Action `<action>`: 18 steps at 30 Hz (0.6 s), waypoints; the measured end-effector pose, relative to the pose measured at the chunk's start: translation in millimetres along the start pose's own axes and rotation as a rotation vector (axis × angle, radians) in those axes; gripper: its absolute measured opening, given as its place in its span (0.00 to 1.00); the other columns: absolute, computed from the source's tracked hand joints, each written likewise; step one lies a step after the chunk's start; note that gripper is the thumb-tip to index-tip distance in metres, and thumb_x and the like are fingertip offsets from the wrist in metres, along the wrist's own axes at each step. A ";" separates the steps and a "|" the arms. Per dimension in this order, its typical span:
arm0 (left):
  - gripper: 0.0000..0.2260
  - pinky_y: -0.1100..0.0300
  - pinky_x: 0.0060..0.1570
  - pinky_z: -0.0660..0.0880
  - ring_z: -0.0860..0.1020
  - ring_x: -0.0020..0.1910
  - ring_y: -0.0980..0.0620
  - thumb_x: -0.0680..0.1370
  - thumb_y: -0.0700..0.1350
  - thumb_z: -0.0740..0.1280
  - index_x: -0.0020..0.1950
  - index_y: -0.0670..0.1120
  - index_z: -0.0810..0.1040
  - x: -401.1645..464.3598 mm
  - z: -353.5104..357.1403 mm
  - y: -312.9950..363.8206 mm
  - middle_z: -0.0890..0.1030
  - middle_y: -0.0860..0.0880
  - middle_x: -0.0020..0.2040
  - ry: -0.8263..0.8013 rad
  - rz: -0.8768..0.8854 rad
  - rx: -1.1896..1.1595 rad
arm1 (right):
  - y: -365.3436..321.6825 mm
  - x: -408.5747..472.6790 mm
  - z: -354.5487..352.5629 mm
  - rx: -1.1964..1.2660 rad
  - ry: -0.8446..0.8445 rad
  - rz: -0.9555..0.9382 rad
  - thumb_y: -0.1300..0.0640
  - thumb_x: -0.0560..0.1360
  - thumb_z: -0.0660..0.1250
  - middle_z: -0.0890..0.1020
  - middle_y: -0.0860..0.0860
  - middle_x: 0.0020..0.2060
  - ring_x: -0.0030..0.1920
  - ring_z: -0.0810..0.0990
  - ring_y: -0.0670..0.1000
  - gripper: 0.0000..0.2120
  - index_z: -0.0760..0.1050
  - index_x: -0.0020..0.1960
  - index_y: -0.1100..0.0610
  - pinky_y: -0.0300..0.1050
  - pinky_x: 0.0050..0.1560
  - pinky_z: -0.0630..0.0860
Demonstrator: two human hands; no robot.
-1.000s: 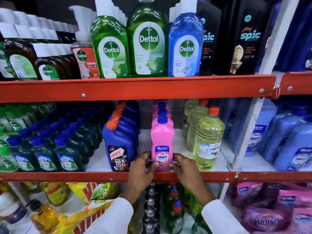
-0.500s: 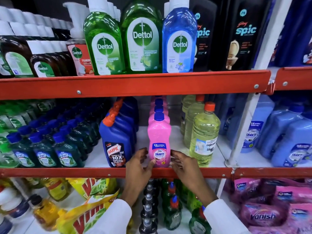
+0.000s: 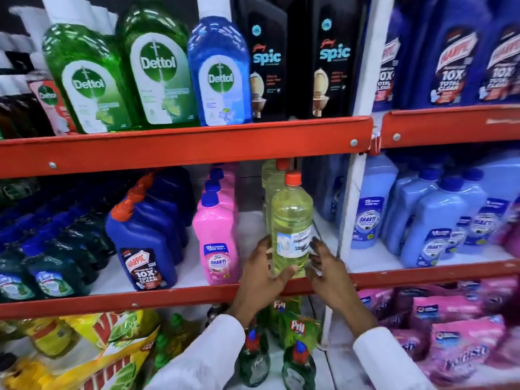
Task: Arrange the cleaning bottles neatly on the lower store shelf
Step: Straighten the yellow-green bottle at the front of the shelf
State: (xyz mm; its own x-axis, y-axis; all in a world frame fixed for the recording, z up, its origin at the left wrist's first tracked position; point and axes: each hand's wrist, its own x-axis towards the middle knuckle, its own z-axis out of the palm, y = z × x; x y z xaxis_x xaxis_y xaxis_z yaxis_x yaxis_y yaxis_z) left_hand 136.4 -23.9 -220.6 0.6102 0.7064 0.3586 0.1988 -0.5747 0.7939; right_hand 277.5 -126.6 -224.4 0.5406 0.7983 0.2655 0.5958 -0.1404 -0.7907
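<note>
A yellow-green bottle (image 3: 291, 218) with an orange cap stands at the front of its row on the white middle shelf (image 3: 253, 229). My left hand (image 3: 260, 273) wraps its lower left side, thumb across the base. My right hand (image 3: 329, 273) has its fingers spread and touches the bottle's right side by the label. A row of pink Shakti bottles (image 3: 215, 232) stands upright just left of it. Further left is a row of dark blue Harpic bottles (image 3: 143, 243).
A red front rail (image 3: 168, 298) edges the shelf, and another red rail (image 3: 183, 147) hangs low above the bottle caps. A white upright (image 3: 349, 198) stands close on the right, with light blue bottles (image 3: 374, 204) beyond. Dark green bottles (image 3: 53, 266) fill the left.
Both hands have left the front pink bottle and moved right to the yellow-green bottle. The view has shifted right and closer.
</note>
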 end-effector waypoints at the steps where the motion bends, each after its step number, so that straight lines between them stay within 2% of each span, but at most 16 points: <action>1: 0.33 0.53 0.66 0.78 0.80 0.62 0.59 0.71 0.51 0.76 0.73 0.48 0.70 5.4 2.6 -0.3 0.81 0.54 0.65 -0.020 -0.017 -0.012 | 0.8 3.6 -1.9 -0.035 -0.025 -0.033 0.70 0.76 0.65 0.79 0.55 0.68 0.66 0.80 0.55 0.31 0.63 0.78 0.59 0.51 0.67 0.76; 3: 0.34 0.48 0.65 0.80 0.81 0.63 0.53 0.69 0.53 0.77 0.72 0.48 0.70 12.5 7.4 -1.6 0.82 0.50 0.65 -0.015 -0.048 -0.010 | 4.2 8.3 -5.5 -0.088 -0.053 -0.065 0.69 0.76 0.65 0.81 0.55 0.66 0.63 0.82 0.55 0.30 0.66 0.77 0.58 0.51 0.64 0.78; 6: 0.33 0.51 0.61 0.81 0.83 0.58 0.57 0.66 0.54 0.78 0.69 0.52 0.72 15.1 9.5 -8.0 0.84 0.53 0.61 0.020 -0.090 -0.017 | 6.5 9.7 -6.6 -0.083 -0.080 -0.077 0.67 0.77 0.65 0.82 0.54 0.65 0.63 0.82 0.55 0.29 0.66 0.77 0.56 0.52 0.64 0.78; 9: 0.32 0.64 0.58 0.81 0.82 0.54 0.66 0.67 0.52 0.79 0.69 0.53 0.73 14.2 14.1 -10.5 0.85 0.55 0.60 0.036 -0.108 -0.014 | 9.5 9.5 -8.7 -0.047 -0.091 -0.082 0.67 0.78 0.65 0.81 0.53 0.67 0.65 0.81 0.53 0.30 0.65 0.78 0.55 0.53 0.67 0.77; 11: 0.31 0.75 0.53 0.77 0.79 0.52 0.73 0.69 0.50 0.79 0.69 0.52 0.73 13.8 14.6 -11.1 0.84 0.57 0.58 0.039 -0.106 -0.007 | 9.6 7.9 -9.5 -0.014 -0.107 -0.081 0.67 0.78 0.65 0.81 0.52 0.67 0.66 0.80 0.51 0.30 0.65 0.78 0.55 0.51 0.68 0.76; 13: 0.30 0.81 0.51 0.72 0.79 0.51 0.73 0.69 0.49 0.79 0.69 0.51 0.73 13.6 14.0 -10.3 0.83 0.59 0.57 0.043 -0.101 0.009 | 9.8 7.7 -9.9 0.013 -0.115 -0.081 0.68 0.78 0.66 0.81 0.51 0.67 0.66 0.80 0.50 0.30 0.65 0.78 0.54 0.50 0.69 0.76; 15: 0.30 0.82 0.50 0.71 0.79 0.51 0.73 0.70 0.48 0.79 0.70 0.50 0.73 12.7 13.5 -9.8 0.82 0.60 0.57 0.041 -0.094 0.019 | 10.1 6.2 -9.8 0.026 -0.114 -0.088 0.68 0.78 0.66 0.81 0.51 0.67 0.66 0.81 0.48 0.30 0.66 0.77 0.55 0.46 0.69 0.76; 18: 0.31 0.84 0.49 0.69 0.75 0.50 0.80 0.70 0.48 0.79 0.71 0.49 0.72 11.9 11.3 -9.9 0.80 0.62 0.56 0.025 -0.083 0.016 | 13.1 5.8 -9.3 0.042 -0.113 -0.094 0.68 0.77 0.68 0.82 0.50 0.66 0.64 0.81 0.46 0.29 0.68 0.77 0.56 0.30 0.64 0.74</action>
State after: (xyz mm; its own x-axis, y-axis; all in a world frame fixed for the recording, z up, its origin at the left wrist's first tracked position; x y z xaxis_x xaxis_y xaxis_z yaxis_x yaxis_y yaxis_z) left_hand 150.4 -14.5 -229.7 0.5717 0.7621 0.3039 0.2608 -0.5200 0.8134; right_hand 293.9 -129.2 -228.1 0.4122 0.8678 0.2774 0.6140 -0.0396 -0.7883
